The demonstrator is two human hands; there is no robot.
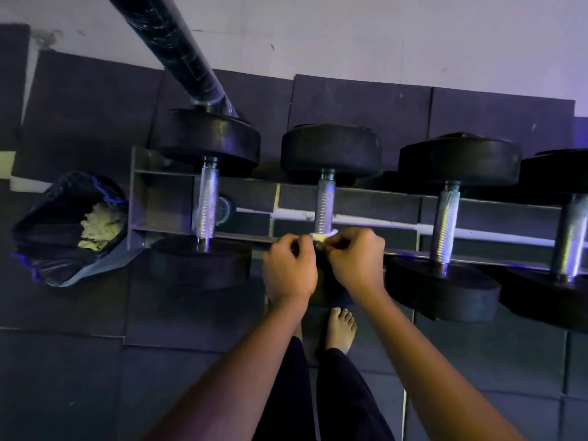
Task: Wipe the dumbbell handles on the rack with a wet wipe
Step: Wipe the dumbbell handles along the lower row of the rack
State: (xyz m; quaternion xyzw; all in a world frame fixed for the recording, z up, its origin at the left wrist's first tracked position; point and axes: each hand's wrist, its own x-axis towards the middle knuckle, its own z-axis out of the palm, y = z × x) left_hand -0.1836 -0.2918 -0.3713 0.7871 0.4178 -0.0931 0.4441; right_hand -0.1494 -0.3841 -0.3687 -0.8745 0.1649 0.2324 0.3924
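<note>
White wipe (320, 237) between left hand (288, 267) and right hand (356, 261)

The wet wipe (321, 236) pinched between my left hand (288, 265) and right hand (358, 259) is white, tinged cream. Just beyond my grip the handle (325, 205) is silver with fine knurled crosshatching, its end weight (331, 148) matte black. The rack (140, 198) is grey. Far left of my grip, a black bin bag (47, 237) edged in blue holds pale yellowish crumpled wipes (100, 229). Nearer me than the grip, the floor tiles (95, 377) are dark grey and my trousers (343, 393) black.
</note>
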